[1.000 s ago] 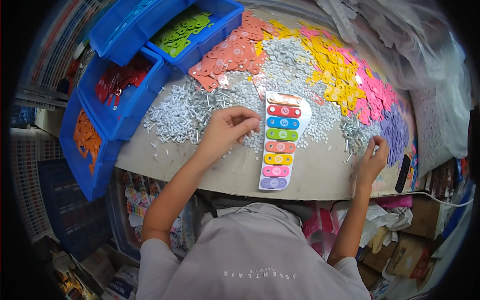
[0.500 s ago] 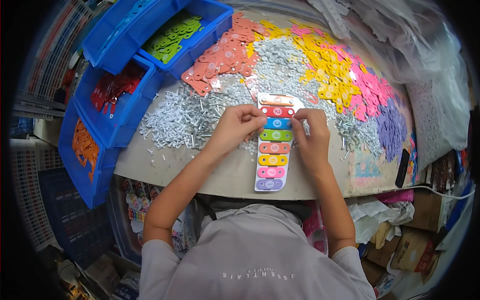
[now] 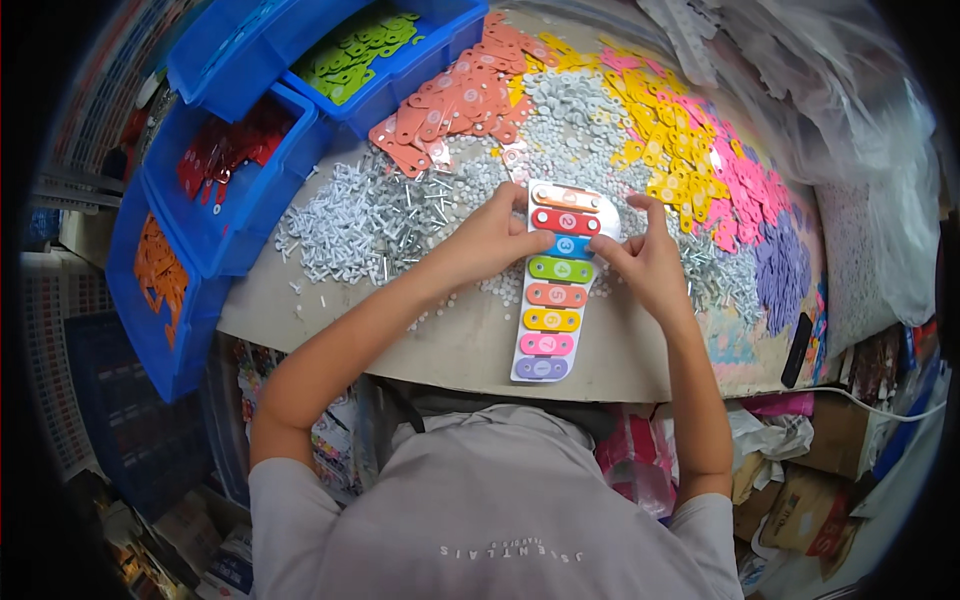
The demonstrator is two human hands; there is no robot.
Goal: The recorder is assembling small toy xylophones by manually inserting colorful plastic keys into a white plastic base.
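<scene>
A toy xylophone (image 3: pixel 553 321) with a white base and a column of coloured bars stands lengthwise in front of me, its lower end by the table's near edge. My left hand (image 3: pixel 497 240) grips its left side, thumb pressed on the left end of the blue bar (image 3: pixel 571 248). On the opposite side, my right hand (image 3: pixel 650 262) has its thumb on that bar's right end; its index finger curls up by the base's right edge. White round caps show on the red bar (image 3: pixel 566 221) above. Both thumbs hide the blue bar's ends.
Blue bins (image 3: pixel 255 205) at the left hold green, red and orange bars. White plastic pins (image 3: pixel 335 225) and metal nails lie left of the xylophone. Salmon (image 3: pixel 455 105), yellow, pink and purple bars (image 3: pixel 783 265) heap behind and rightward. A black object (image 3: pixel 797 350) lies near the right edge.
Both thumbs now press on the blue bar's ends, where my hands were pinched beside it before. The xylophone's upper end has shifted slightly right, and my left elbow has swung outward.
</scene>
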